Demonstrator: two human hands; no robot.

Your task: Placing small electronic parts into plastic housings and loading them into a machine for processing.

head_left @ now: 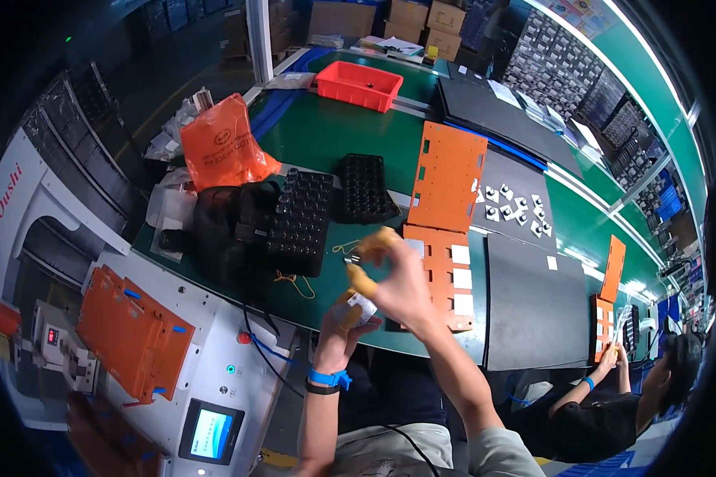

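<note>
My left hand [339, 340], with a blue band and a black band at its wrist, is closed around a small white square plate [363, 308] in front of my body. Just above it, my right hand [398, 278] wears yellow finger covers and pinches a small dark, shiny part [352, 258] between thumb and forefinger. Beside my right hand lies an orange hinged fixture [441, 266], opened out. White square plates [463, 278] sit in its near half; its far half [450, 176] is bare orange with cut-outs. My fingers partly hide the white plate.
Black trays [300, 211] with rows of pockets stand left of centre, near an orange plastic bag [224, 143]. A red bin [359, 84] is farther back. Small white pieces [517, 208] lie right, beyond a black mat [529, 302]. A machine [215, 350] flanks my left; a co-worker [612, 405] sits right.
</note>
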